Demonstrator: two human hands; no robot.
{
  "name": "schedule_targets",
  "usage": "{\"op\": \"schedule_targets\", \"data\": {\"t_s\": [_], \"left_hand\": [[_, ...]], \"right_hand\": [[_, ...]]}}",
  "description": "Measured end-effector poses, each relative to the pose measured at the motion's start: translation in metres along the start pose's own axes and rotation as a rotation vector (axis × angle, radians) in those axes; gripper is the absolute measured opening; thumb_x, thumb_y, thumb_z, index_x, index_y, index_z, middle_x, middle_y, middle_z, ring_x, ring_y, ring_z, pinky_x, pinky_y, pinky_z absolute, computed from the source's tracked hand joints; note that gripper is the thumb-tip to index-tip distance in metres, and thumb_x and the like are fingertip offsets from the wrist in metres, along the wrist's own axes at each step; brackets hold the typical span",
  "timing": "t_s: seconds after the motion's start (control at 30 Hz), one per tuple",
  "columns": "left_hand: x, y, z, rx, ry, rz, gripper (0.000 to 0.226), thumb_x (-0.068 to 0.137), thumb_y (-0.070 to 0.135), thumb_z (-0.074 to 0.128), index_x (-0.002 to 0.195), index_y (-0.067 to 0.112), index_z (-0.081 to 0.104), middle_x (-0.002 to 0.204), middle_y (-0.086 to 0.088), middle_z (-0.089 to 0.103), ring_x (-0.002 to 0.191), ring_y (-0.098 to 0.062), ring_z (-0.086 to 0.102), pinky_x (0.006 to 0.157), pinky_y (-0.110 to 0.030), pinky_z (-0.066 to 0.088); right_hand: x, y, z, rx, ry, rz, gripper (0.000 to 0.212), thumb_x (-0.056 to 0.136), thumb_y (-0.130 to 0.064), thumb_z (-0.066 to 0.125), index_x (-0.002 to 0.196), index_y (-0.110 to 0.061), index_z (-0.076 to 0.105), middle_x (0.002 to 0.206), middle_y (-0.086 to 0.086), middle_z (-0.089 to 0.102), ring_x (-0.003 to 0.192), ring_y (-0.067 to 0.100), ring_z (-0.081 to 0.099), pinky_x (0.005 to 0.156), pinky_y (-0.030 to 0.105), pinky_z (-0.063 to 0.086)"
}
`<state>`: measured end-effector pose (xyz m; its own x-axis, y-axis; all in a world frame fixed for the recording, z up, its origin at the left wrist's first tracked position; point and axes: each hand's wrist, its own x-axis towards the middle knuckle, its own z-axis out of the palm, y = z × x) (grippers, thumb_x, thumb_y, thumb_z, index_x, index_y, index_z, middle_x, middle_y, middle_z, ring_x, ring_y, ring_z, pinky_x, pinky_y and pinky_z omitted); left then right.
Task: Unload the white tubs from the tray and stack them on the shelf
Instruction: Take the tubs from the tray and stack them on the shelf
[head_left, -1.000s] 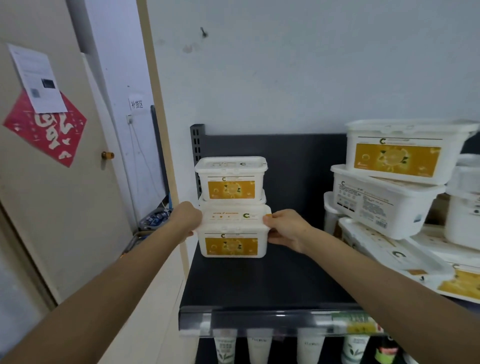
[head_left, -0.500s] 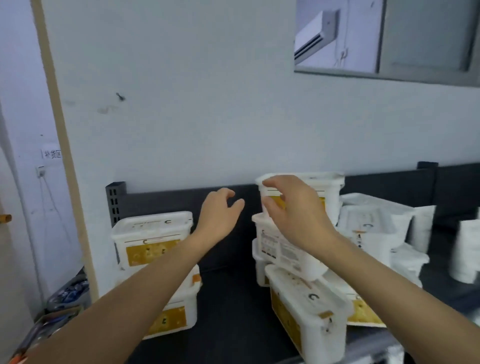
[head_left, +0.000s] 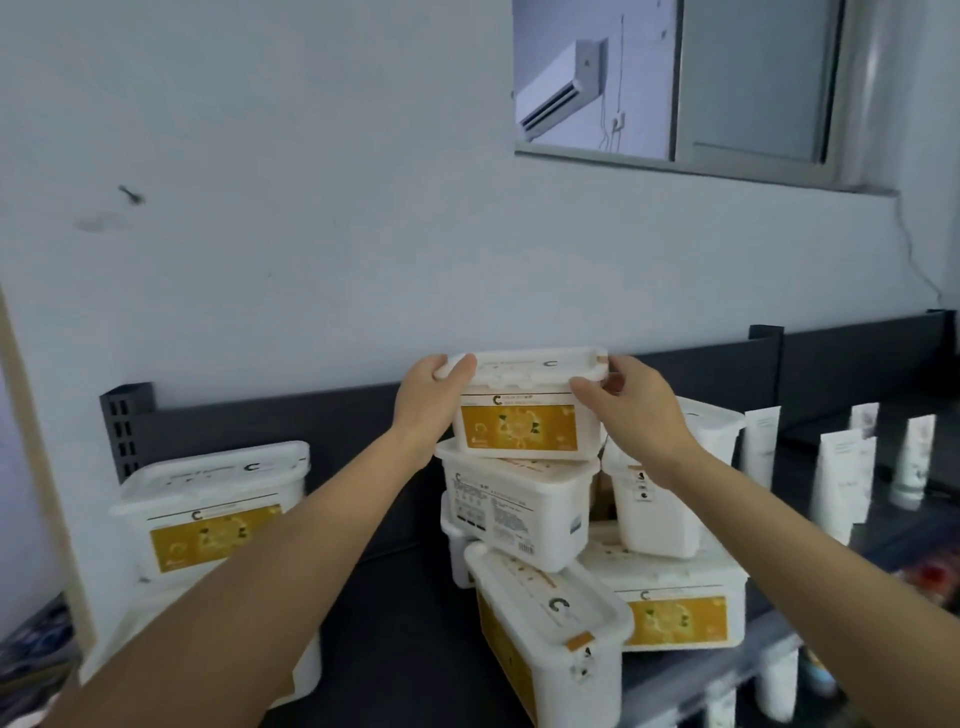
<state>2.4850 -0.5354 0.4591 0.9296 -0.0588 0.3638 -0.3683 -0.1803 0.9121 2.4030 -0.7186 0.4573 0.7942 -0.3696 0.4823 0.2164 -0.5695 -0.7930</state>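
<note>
White plastic fills the grip of both hands: the left hand (head_left: 428, 402) and the right hand (head_left: 631, 410) are each closed around an end of the top tub (head_left: 522, 410), thumbs over the lid rim and the other fingers hidden behind its sides. This tub shows an orange label on its front and sits at the top of a jumbled pile (head_left: 587, 545) of like tubs on the dark shelf (head_left: 405, 613). Whether it rests on the tub below (head_left: 514, 506) or is just clear of it cannot be told. That lower tub is tilted, its printed back turned to the camera. In front, another tub (head_left: 550, 634) leans forward, its bottom cut off by the frame edge. To the left, well apart from the pile, stands a stack of two tubs (head_left: 208, 512); the left forearm covers most of the lower one. At the far right, pale tubes (head_left: 841, 483) stand blurred, their print unreadable. Above the shelf is a pale wall (head_left: 311, 208) with a window (head_left: 675, 83).
</note>
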Motion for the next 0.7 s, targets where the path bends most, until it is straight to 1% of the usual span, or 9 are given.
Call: {"op": "schedule_targets", "data": {"t_s": [0.07,0.17,0.23,0.27,0.3,0.37,0.47,0.57,0.7], "left_hand": [[-0.005,-0.002,-0.006,0.020,0.018,0.069,0.007,0.091,0.036,0.056,0.090,0.030,0.059,0.093,0.006,0.065,0.089,-0.014,0.065,0.085,-0.040,0.056],[-0.016,0.004,-0.024,0.051,0.070,0.150,0.017,0.092,0.033,0.056,0.079,0.040,0.048,0.084,0.016,0.058,0.077,-0.003,0.060,0.071,-0.024,0.053],[-0.025,0.005,-0.044,0.078,0.116,0.162,0.010,0.092,0.035,0.058,0.090,0.039,0.049,0.087,0.020,0.055,0.075,0.004,0.056,0.062,-0.012,0.047],[-0.032,0.005,-0.057,0.102,0.132,0.168,0.016,0.091,0.036,0.059,0.105,0.036,0.052,0.094,0.019,0.056,0.077,0.004,0.056,0.061,-0.008,0.045],[-0.036,0.002,-0.070,0.136,0.142,0.178,0.039,0.088,0.038,0.062,0.125,0.030,0.050,0.104,0.016,0.056,0.083,0.003,0.056,0.066,-0.009,0.046],[-0.050,-0.005,-0.097,0.232,0.168,0.169,0.067,0.083,0.039,0.068,0.141,0.019,0.041,0.118,0.012,0.053,0.099,-0.003,0.055,0.081,-0.019,0.048],[-0.076,-0.018,-0.134,0.307,0.233,0.152,0.071,0.078,0.038,0.074,0.139,0.017,0.044,0.119,0.009,0.055,0.107,-0.009,0.054,0.090,-0.027,0.047],[-0.096,-0.031,-0.164,0.319,0.304,0.126,0.061,0.077,0.036,0.075,0.132,0.023,0.051,0.110,0.011,0.059,0.101,-0.010,0.058,0.087,-0.029,0.051],[-0.121,-0.055,-0.197,0.351,0.358,0.059,0.062,0.078,0.034,0.074,0.134,0.022,0.049,0.107,0.015,0.056,0.087,0.002,0.056,0.069,-0.015,0.047]], "right_hand": [[-0.003,-0.002,0.005,-0.011,0.017,-0.039,0.031,0.088,-0.029,0.066,0.113,-0.012,0.060,0.105,0.000,0.068,0.095,0.018,0.065,0.079,0.035,0.057],[-0.011,-0.010,0.017,0.006,0.028,-0.106,0.031,0.087,-0.031,0.066,0.112,-0.012,0.061,0.103,0.000,0.070,0.092,0.017,0.066,0.081,0.040,0.057],[-0.019,-0.017,0.027,0.044,0.007,-0.153,0.030,0.088,-0.031,0.065,0.109,-0.010,0.061,0.099,-0.001,0.069,0.091,0.017,0.066,0.081,0.041,0.057],[-0.024,-0.022,0.033,0.071,-0.008,-0.167,0.028,0.089,-0.030,0.065,0.108,-0.010,0.060,0.098,-0.002,0.069,0.091,0.016,0.066,0.082,0.039,0.057],[-0.029,-0.026,0.040,0.101,-0.025,-0.175,0.026,0.089,-0.029,0.064,0.107,-0.011,0.060,0.098,-0.002,0.068,0.091,0.016,0.066,0.082,0.038,0.056],[-0.038,-0.035,0.055,0.163,-0.072,-0.178,0.021,0.088,-0.028,0.066,0.101,-0.012,0.060,0.098,-0.002,0.070,0.090,0.015,0.067,0.083,0.040,0.056],[-0.054,-0.047,0.083,0.245,-0.157,-0.160,0.024,0.086,-0.027,0.068,0.103,-0.011,0.065,0.097,-0.001,0.072,0.089,0.017,0.069,0.083,0.044,0.057],[-0.068,-0.054,0.112,0.281,-0.230,-0.152,0.020,0.087,-0.027,0.067,0.101,-0.013,0.066,0.096,-0.001,0.072,0.088,0.015,0.069,0.080,0.040,0.058],[-0.090,-0.053,0.151,0.367,-0.389,-0.085,0.013,0.089,-0.019,0.065,0.102,-0.021,0.062,0.091,-0.013,0.068,0.078,-0.002,0.066,0.057,0.010,0.052]]}}
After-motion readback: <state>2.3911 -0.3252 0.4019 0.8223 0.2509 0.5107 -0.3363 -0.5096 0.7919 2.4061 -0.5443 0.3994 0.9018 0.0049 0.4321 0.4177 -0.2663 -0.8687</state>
